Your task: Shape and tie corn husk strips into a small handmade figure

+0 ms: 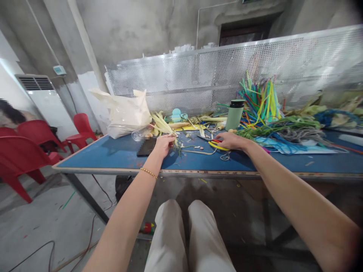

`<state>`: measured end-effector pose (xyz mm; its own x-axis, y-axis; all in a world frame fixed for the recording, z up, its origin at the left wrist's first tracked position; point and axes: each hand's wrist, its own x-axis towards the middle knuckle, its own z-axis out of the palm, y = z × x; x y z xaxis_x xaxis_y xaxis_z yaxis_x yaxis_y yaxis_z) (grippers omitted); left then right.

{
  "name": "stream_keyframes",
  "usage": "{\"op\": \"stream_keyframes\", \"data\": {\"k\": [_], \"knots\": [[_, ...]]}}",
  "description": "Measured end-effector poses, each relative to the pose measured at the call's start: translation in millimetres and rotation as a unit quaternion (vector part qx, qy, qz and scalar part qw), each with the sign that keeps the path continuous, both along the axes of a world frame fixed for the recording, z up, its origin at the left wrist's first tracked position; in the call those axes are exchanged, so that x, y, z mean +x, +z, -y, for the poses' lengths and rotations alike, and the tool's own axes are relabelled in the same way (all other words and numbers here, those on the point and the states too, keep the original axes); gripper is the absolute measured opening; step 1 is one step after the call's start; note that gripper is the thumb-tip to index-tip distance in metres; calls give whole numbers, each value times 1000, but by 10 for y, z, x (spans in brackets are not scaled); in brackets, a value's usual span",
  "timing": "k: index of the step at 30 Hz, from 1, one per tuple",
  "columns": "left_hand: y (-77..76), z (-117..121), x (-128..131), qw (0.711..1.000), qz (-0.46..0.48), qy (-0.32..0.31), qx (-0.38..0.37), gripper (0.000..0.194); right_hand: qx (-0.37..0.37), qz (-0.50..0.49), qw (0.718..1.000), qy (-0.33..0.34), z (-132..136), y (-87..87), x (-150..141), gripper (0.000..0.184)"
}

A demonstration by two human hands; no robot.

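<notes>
My left hand (165,145) is closed in a pinch on a bundle of pale yellow-green husk strips (163,124), whose frayed ends fan out behind the fingers. Farther right, my right hand (233,140) has its fingers closed at the handles of a hand tool with red and yellow grips (218,146); its jaws point left, and I cannot make out whether it is scissors or pliers. Between the hands lie husk scraps and a thin pale strip (198,152). A dark flat phone-like object (146,147) rests beside my left hand.
On the blue table (96,153) stand a cream plastic bag (129,113), a clear cup (138,134) and a green bottle (235,116). Colourful strips (262,102) and green cords (283,127) pile up at right. A perforated metal panel (176,81) borders the back.
</notes>
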<state>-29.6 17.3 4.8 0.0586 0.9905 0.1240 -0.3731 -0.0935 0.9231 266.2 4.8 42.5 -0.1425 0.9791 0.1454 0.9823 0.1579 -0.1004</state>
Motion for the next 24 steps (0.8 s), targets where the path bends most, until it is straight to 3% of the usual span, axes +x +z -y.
{"op": "stream_keyframes", "data": {"k": [3,6,8,13,18,24], "knots": [[17,-8,10,1000,9,5,-6,16,-22,-198,979,-36,30,13,31,38],[31,-11,17,1000,18,12,-9,17,-98,-428,898,-13,137,4,-43,30],[35,-15,16,1000,21,17,-10,19,-168,-515,841,9,224,3,-139,25],[20,-38,-1,999,21,43,-12,24,-258,-574,772,88,451,49,-386,32],[8,-56,-4,998,22,56,-9,25,-323,-601,724,105,591,99,-531,40],[-6,-82,11,998,48,48,14,24,-384,-616,683,88,508,33,-602,42]]}}
